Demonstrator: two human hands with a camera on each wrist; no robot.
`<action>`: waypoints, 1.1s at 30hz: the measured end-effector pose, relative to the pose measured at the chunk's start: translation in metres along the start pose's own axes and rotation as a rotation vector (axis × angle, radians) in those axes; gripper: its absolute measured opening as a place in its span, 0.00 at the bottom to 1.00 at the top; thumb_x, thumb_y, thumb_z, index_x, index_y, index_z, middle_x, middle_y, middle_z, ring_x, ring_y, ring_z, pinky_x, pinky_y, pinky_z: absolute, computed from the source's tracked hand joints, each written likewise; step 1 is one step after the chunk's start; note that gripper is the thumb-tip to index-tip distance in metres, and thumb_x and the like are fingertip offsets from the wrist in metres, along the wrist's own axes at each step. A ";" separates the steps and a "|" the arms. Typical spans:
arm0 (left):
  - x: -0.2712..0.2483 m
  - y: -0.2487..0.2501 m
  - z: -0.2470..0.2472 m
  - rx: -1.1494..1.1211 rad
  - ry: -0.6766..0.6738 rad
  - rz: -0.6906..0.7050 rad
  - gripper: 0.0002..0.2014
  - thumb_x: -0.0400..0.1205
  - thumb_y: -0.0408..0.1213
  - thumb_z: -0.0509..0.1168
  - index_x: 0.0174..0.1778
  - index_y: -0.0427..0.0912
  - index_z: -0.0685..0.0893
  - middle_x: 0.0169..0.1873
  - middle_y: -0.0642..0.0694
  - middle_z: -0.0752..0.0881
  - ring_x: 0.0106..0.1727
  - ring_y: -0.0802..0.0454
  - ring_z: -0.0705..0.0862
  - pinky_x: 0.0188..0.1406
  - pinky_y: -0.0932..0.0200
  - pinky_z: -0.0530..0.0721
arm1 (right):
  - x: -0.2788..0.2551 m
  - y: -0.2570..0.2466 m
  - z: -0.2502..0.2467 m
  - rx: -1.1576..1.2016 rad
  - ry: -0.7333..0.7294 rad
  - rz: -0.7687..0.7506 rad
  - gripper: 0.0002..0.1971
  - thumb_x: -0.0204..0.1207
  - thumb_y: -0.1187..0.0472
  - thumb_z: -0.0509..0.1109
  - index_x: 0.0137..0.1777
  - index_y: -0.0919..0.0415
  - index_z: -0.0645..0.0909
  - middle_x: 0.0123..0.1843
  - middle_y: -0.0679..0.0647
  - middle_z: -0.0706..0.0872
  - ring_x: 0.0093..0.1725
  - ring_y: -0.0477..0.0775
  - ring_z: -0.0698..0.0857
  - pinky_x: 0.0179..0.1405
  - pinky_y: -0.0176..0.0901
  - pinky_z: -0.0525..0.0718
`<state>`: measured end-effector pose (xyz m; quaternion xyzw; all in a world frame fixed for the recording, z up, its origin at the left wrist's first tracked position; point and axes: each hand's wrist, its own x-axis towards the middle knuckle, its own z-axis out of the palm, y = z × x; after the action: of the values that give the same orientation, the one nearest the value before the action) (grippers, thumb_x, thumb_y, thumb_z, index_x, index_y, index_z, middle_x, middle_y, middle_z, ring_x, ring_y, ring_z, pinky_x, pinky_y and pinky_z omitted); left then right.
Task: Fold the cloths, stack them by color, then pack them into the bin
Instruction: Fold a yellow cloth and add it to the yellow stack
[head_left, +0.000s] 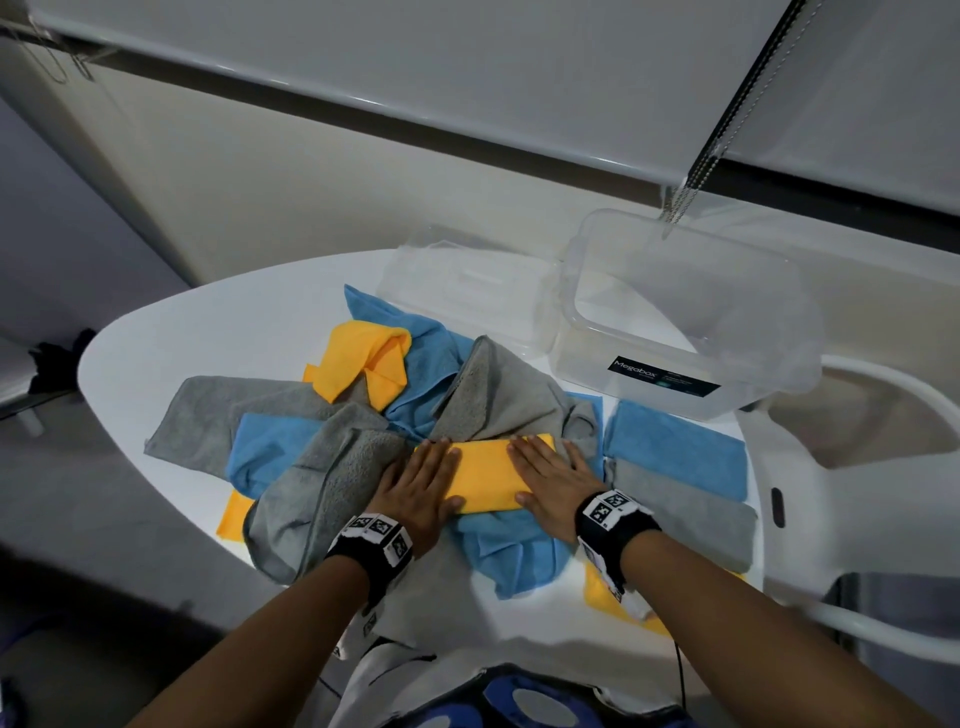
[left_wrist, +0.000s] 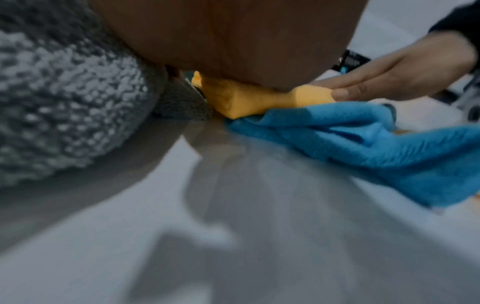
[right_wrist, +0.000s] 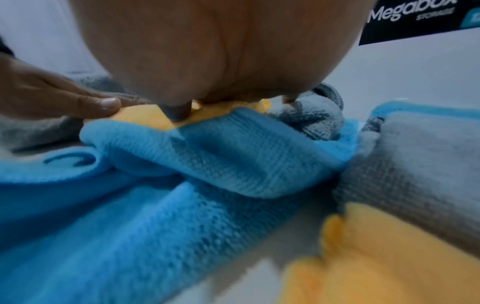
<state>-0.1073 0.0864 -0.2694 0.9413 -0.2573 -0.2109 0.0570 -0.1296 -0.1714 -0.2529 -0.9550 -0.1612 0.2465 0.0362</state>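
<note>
A folded yellow cloth (head_left: 485, 475) lies on top of a heap of loose grey, blue and yellow cloths on the white table (head_left: 171, 338). My left hand (head_left: 415, 480) presses flat on its left end, fingers straight. My right hand (head_left: 550, 480) lies flat on its right end. The left wrist view shows the yellow cloth (left_wrist: 249, 102) under my palm with a blue cloth (left_wrist: 363, 139) beside it. In the right wrist view the yellow cloth (right_wrist: 155, 119) peeks out above a blue cloth (right_wrist: 207, 160). A clear plastic bin (head_left: 680, 317) stands open at the back right.
Right of the heap lie a folded blue cloth (head_left: 680, 449) and a folded grey cloth (head_left: 685, 514), with a yellow one (head_left: 602, 592) near my right wrist. The bin's clear lid (head_left: 467, 280) leans behind the heap. A white chair frame (head_left: 883, 395) curves at the right.
</note>
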 end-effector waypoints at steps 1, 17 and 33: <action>0.000 0.000 -0.004 -0.057 0.017 -0.043 0.36 0.81 0.64 0.29 0.85 0.53 0.44 0.85 0.49 0.42 0.85 0.45 0.45 0.80 0.40 0.56 | 0.000 -0.002 -0.004 0.036 0.020 0.013 0.42 0.71 0.36 0.27 0.87 0.50 0.41 0.88 0.44 0.41 0.86 0.48 0.43 0.82 0.63 0.42; 0.018 0.004 -0.037 -0.742 0.060 -0.489 0.23 0.75 0.56 0.71 0.55 0.41 0.81 0.48 0.41 0.85 0.54 0.38 0.84 0.48 0.49 0.82 | 0.000 0.017 -0.021 0.491 0.136 0.222 0.35 0.79 0.48 0.70 0.83 0.51 0.60 0.80 0.56 0.67 0.77 0.62 0.68 0.75 0.53 0.69; 0.016 0.105 -0.146 -1.169 0.037 0.239 0.28 0.68 0.40 0.72 0.63 0.60 0.73 0.42 0.54 0.84 0.44 0.59 0.83 0.43 0.60 0.84 | -0.075 0.043 -0.036 1.395 0.331 0.240 0.38 0.61 0.67 0.84 0.66 0.35 0.76 0.65 0.50 0.82 0.67 0.58 0.81 0.65 0.54 0.82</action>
<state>-0.0813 -0.0122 -0.1200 0.7219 -0.2016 -0.2931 0.5935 -0.1614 -0.2356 -0.1931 -0.7454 0.1471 0.1465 0.6334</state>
